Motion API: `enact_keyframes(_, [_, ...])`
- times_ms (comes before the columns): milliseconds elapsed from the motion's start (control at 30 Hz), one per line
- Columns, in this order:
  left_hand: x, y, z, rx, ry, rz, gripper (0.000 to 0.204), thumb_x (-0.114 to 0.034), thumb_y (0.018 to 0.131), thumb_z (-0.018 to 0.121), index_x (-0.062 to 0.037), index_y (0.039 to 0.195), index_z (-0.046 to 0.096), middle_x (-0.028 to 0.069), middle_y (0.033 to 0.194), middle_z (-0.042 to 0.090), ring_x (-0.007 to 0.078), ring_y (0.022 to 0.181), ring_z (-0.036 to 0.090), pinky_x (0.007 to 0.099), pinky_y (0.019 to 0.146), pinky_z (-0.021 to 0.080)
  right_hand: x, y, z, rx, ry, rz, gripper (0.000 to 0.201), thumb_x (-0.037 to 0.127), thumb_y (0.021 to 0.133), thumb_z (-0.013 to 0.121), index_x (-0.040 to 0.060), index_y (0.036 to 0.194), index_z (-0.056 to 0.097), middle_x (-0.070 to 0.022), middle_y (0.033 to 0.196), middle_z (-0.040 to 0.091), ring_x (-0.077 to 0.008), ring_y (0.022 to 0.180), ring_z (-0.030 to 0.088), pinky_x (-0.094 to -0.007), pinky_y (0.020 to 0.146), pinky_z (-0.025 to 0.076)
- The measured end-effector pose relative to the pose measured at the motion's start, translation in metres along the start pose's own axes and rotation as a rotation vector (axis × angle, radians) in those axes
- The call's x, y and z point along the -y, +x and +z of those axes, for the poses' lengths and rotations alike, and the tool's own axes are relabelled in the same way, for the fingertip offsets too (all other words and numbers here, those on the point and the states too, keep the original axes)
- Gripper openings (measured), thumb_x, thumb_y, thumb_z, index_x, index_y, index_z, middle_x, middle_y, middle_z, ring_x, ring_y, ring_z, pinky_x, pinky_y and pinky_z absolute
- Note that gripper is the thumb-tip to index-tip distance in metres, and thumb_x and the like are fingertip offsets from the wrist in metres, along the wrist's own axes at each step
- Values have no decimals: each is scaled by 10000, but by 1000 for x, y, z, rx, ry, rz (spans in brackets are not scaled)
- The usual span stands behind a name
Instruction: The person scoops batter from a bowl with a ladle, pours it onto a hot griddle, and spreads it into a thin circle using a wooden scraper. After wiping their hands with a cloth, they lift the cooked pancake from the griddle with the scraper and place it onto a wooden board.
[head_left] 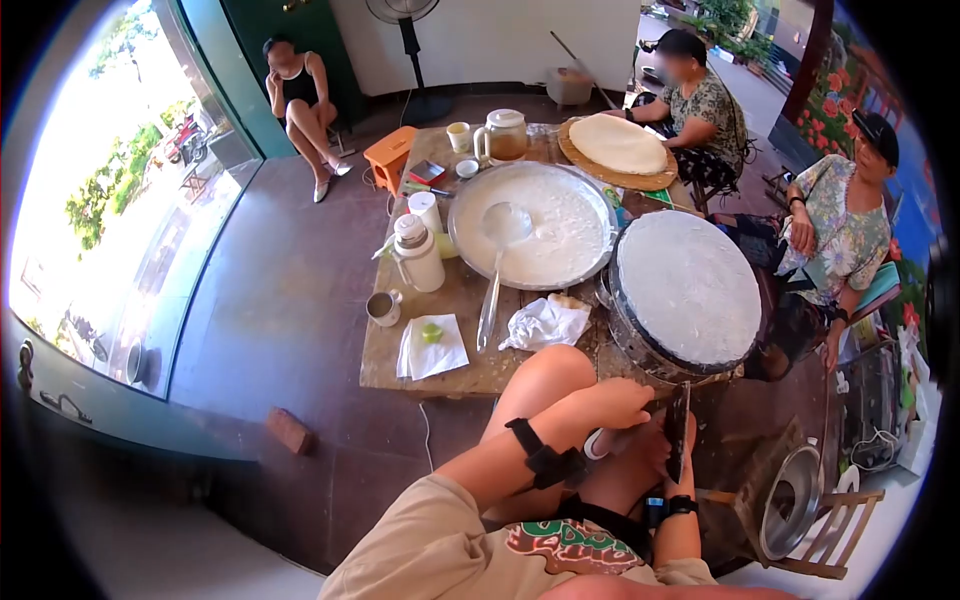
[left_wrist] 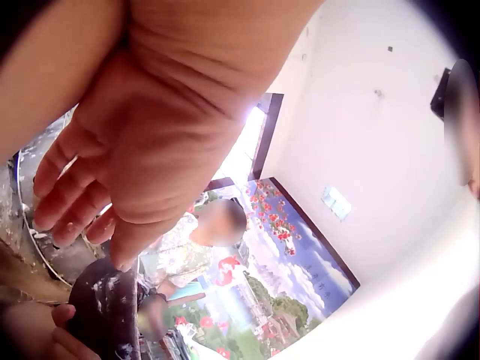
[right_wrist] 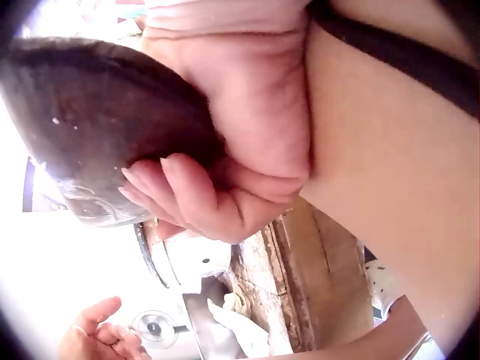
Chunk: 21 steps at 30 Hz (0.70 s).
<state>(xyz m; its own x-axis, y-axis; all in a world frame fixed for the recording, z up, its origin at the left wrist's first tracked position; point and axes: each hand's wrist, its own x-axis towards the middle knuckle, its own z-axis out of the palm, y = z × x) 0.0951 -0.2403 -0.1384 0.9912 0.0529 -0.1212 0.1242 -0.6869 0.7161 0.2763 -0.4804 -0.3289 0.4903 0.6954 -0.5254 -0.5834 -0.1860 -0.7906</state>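
Note:
My right hand (right_wrist: pixel 251 112) grips a dark, flat, rounded piece (right_wrist: pixel 97 120) flecked with white; its fingers curl against the lower face. In the head view this dark piece (head_left: pixel 678 425) stands edge-on just below the round griddle (head_left: pixel 640 345). A pale, thin sheet of batter (head_left: pixel 685 285) covers the griddle's top. My left hand (head_left: pixel 617 402) hovers left of the dark piece. Seen in the left wrist view, the left hand (left_wrist: pixel 142 150) has its fingers loosely extended, with nothing held.
Left of the griddle sits a wide basin (head_left: pixel 465 250) of white batter with a ladle (head_left: pixel 490 300). Behind lies a pale flatbread (head_left: pixel 618 143) on a round board. A crumpled cloth (head_left: pixel 547 322), jug (head_left: pixel 418 258) and pitcher (head_left: pixel 505 135) share the table. Several people sit around.

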Motion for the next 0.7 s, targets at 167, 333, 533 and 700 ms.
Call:
enact_keyframes(167, [-2,3,-1,-1,-61,1,347,-243,842,572,-18,1103,529,220,1014,606,416,982,550,477,815,441,24,4,24,-30,-109,-20,395,403,932,475,105,1187,524,-3,818,530,-118,599,475,-240,517,381])
enact_keyframes(333, [8,8,11,-343,-84,193,658,-217,839,584,-26,1372,249,229,1054,586,373,874,605,441,764,469,45,-24,56,78,2,73,403,472,924,443,116,1066,569,10,592,451,-118,395,403,-243,350,319])
enact_keyframes(533, [-41,5,-59,-634,-474,77,872,-67,830,623,-63,1457,16,182,1089,533,133,652,548,257,600,475,44,-24,62,476,416,171,455,505,947,361,105,1022,565,3,552,386,-110,427,363,-222,352,292])
enact_keyframes(700, [-70,7,-102,-787,-727,132,782,-34,897,516,-104,1458,-24,127,1057,552,97,694,550,213,621,486,34,-14,45,555,574,262,447,483,949,390,78,1025,565,8,572,433,-102,454,427,-216,373,336])
